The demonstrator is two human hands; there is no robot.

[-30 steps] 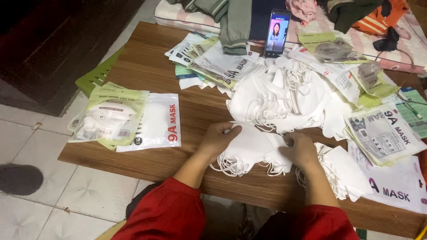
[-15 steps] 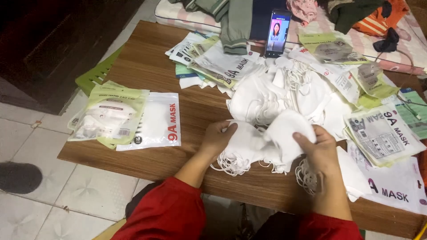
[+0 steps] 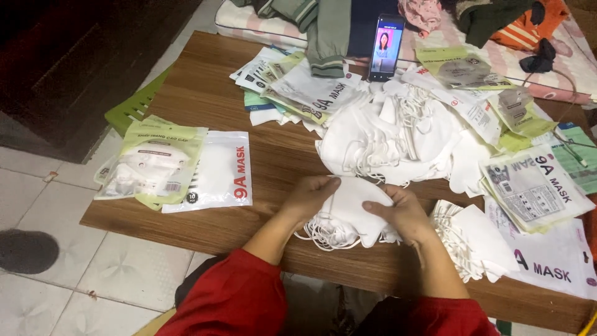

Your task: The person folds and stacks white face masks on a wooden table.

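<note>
I sit at a low wooden table [image 3: 205, 99] on a tiled floor, with bedding and clothes along its far edge and a phone [image 3: 385, 48] propped upright there. At the near edge, in front of me, lies a small stack of white face masks [image 3: 347, 214]. My left hand [image 3: 309, 198] grips its left side and my right hand [image 3: 401, 213] presses on its right side, so both hands are closed around the one stack. I judge the masks very light, soft and springy, apt to slide off each other, and their thin ear loops hang loose at the near side and could snag. The folded edges on both sides look like the best hold. A bigger pile of loose masks [image 3: 398, 140] lies just beyond, sealed packets [image 3: 177, 168] to the left, flat bags [image 3: 538, 186] to the right.
</note>
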